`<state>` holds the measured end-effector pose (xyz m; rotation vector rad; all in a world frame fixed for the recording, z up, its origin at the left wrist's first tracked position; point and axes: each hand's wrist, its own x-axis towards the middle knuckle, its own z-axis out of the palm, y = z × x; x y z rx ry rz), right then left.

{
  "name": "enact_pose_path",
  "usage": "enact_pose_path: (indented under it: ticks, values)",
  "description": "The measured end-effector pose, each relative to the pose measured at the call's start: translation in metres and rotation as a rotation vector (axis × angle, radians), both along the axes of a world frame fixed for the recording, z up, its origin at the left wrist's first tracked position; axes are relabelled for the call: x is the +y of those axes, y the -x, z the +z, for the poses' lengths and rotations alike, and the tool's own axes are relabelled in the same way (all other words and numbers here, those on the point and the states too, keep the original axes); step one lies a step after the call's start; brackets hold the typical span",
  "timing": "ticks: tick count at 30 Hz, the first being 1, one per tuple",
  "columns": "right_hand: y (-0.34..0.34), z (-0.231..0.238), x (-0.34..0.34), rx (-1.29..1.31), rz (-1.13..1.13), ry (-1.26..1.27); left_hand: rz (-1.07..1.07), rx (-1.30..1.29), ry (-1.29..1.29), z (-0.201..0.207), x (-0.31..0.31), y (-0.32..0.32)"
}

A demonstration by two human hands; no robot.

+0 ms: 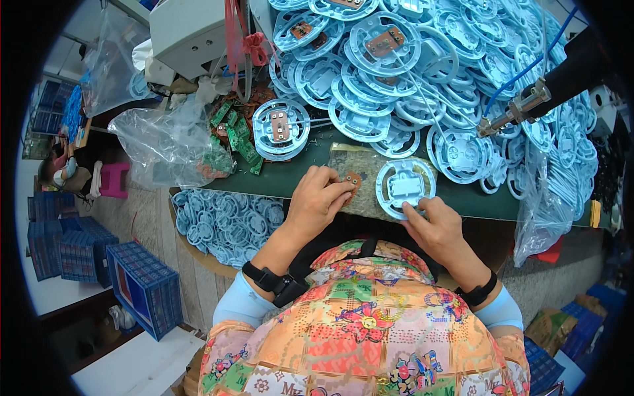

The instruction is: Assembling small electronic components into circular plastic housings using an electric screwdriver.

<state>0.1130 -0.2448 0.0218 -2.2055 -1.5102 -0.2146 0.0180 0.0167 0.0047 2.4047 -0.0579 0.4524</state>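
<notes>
My left hand [318,197] pinches a small brown circuit board [353,185] at its edge, above a worn grey pad [363,165] at the table's front. To its right, my right hand [436,224] grips the lower rim of a round light-blue plastic frame [404,187] between thumb and fingers. No brown board shows on this frame. Left of the pad lies another blue frame [281,146] with a brown board [280,125] seated in its middle. Behind the pad, one frame on the heap also carries a brown board [385,42].
A large heap of blue frames [456,152] covers the table's back and right. Green circuit boards [243,142] and a clear plastic bag [158,145] lie at left. A black tool arm [561,79] reaches in from the right. Below the table edge stands a container of blue parts [228,221].
</notes>
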Motion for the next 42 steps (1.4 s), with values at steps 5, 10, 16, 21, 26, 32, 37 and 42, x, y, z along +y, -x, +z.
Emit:
enact_pose_path:
  ticks: [5, 10, 16, 21, 26, 32, 37, 42]
  values:
    - [-0.011, -0.007, -0.011, -0.061, 0.026, -0.024, -0.057, 0.032, 0.047, -0.001, 0.008, -0.004]
    - [-0.022, -0.016, -0.010, -0.087, 0.034, -0.083, -0.078, 0.002, 0.025, -0.002, 0.013, -0.006]
    - [-0.019, -0.018, -0.001, -0.076, 0.077, -0.070, 0.049, -0.153, 0.021, 0.014, -0.007, -0.008]
    - [-0.015, -0.022, -0.002, -0.059, 0.066, -0.068, -0.094, -0.153, -0.041, 0.010, -0.032, -0.020]
    - [-0.014, -0.021, -0.002, -0.037, 0.071, -0.078, -0.165, -0.128, -0.101, 0.009, -0.040, -0.028]
    - [-0.016, -0.020, -0.002, -0.039, 0.076, -0.068, -0.196, -0.104, -0.126, 0.012, -0.040, -0.033]
    - [-0.017, -0.019, -0.002, -0.032, 0.080, -0.066, -0.210, -0.112, -0.142, 0.013, -0.040, -0.036]
    - [-0.017, -0.017, -0.001, -0.026, 0.080, -0.061, -0.242, -0.093, -0.144, 0.011, -0.036, -0.037]
